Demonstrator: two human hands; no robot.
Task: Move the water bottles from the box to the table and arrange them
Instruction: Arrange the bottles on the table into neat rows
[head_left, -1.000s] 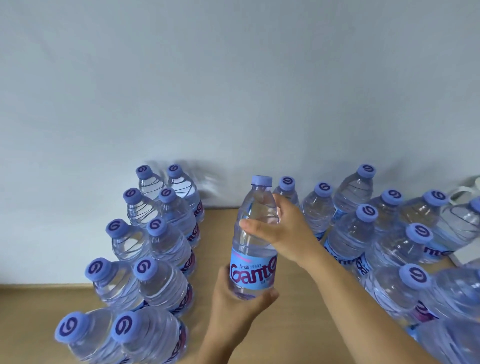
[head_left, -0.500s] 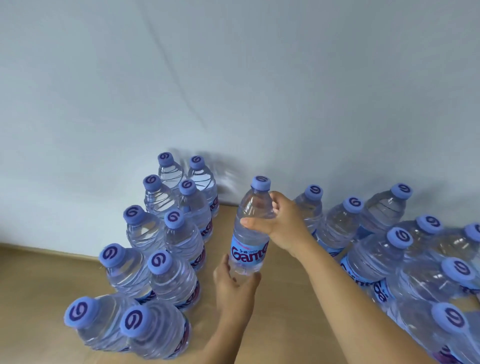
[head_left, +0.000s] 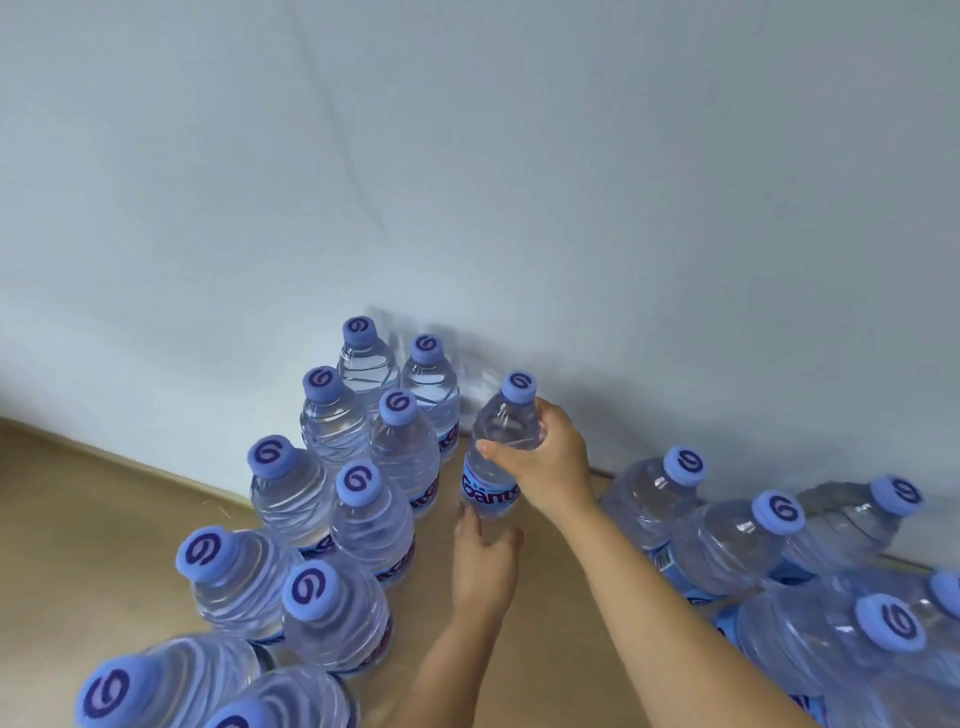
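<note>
Centre of the frame, the right hand (head_left: 545, 460) wraps the shoulder of a water bottle (head_left: 501, 447) — blue label reading "Gante", partly hidden — standing on the wooden table (head_left: 104, 519) near the wall. The left hand (head_left: 485, 561) touches its base, fingers loosely curved. Two-wide rows of bottles (head_left: 363, 499) at left carry swirl-marked purple caps.

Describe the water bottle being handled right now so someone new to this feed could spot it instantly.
On the tan wooden table by the pale wall, find the gap between the two-column block of clear blue-capped bottles and the looser cluster of bottles opposite. The clear plastic bottle stands there alone, right hand gripping its shoulder, left hand at its base. Only it is held.
</note>
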